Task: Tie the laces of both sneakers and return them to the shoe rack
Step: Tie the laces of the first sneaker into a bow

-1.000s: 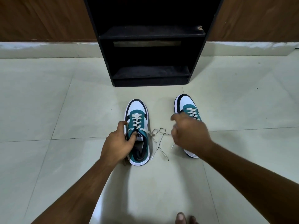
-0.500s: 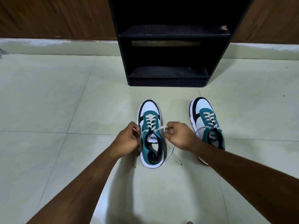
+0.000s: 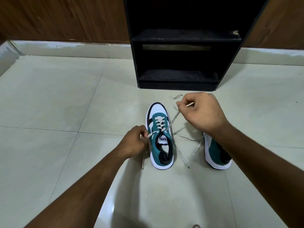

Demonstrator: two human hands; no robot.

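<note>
Two white, teal and black sneakers stand on the tiled floor, toes towards the rack. The left sneaker (image 3: 160,137) is in the middle of the view with its laces untied. My left hand (image 3: 134,142) pinches the left lace end beside the shoe's collar. My right hand (image 3: 201,111) is raised to the upper right and holds the right lace end (image 3: 172,120) pulled taut from the top eyelet. The right sneaker (image 3: 217,153) lies mostly hidden behind my right forearm, its loose laces (image 3: 196,148) trailing on the floor. The black shoe rack (image 3: 179,40) stands just beyond, its shelves bare.
Pale floor tiles (image 3: 57,104) spread all around the shoes. A wood-panelled wall (image 3: 62,18) with a light skirting runs behind the rack. A toe (image 3: 196,226) shows at the bottom edge.
My right hand has lifted up and to the right, drawing its lace end out straight. My left hand keeps its lace end by the shoe. The view has shifted slightly left.
</note>
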